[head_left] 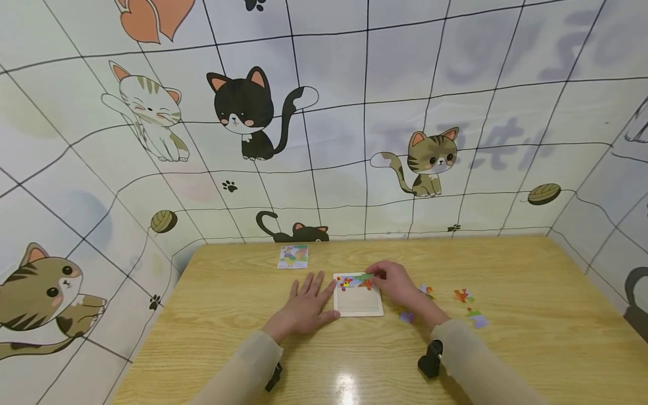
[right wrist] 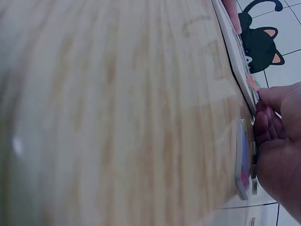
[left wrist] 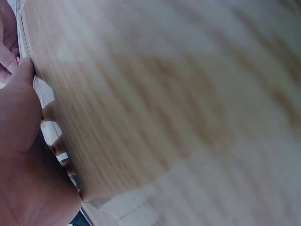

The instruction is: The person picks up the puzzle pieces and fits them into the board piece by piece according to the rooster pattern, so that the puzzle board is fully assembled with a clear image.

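A square white-rimmed puzzle tray (head_left: pixel 358 304) lies on the table with brightly coloured pieces (head_left: pixel 349 282) fitted along its far side; its near part shows bare board. At the tray's far right corner my right hand (head_left: pixel 397 283) pinches a puzzle piece between thumb and fingertips. In the right wrist view the thumb (right wrist: pixel 273 96) bends down at the tray's edge, and the fingers partly hide that piece. Flat on the table, left of the tray, my left hand (head_left: pixel 305 308) spreads its fingers, thumb and forefinger touching the tray's rim.
Loose puzzle pieces lie right of the tray: a purple one (head_left: pixel 406 317) beside the right forearm, one (head_left: pixel 427 291) partly behind the wrist, a red-orange one (head_left: pixel 463 295) and a green-purple one (head_left: pixel 477 318). A picture card (head_left: pixel 293 256) lies near the cat-patterned wall (head_left: pixel 334 140).
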Tool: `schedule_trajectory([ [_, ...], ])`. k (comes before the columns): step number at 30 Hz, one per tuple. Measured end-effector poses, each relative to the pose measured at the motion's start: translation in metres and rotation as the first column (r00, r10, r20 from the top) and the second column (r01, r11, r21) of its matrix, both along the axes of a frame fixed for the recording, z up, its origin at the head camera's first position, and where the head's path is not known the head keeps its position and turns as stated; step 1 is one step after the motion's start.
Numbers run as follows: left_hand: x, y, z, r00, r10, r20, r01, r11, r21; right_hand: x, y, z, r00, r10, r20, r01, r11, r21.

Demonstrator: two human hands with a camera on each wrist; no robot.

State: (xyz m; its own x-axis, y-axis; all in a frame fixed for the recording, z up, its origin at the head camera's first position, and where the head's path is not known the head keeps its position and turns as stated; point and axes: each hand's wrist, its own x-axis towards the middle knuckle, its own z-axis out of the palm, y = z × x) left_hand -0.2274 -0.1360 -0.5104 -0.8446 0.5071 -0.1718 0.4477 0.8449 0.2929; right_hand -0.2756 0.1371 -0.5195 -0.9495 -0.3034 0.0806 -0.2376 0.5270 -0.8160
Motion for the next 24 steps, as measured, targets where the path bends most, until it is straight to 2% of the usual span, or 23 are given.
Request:
schedule_trajectory([
  [8,-0.0026,-0.0028,-0.0094,1.0,0.006,-0.013,-0.006,1.0,0.006,0.0014,-0.0023,-0.0018,1.0,-0.01,-0.03,0.011,1.0,0.026],
  [24,-0.0025,-0.0021,-0.0064,1.0,0.01,-0.004,-0.01,1.0,0.004,0.0005,-0.0022,-0.004,0.994,0.013,-0.108,-0.006,0.998,0.064],
])
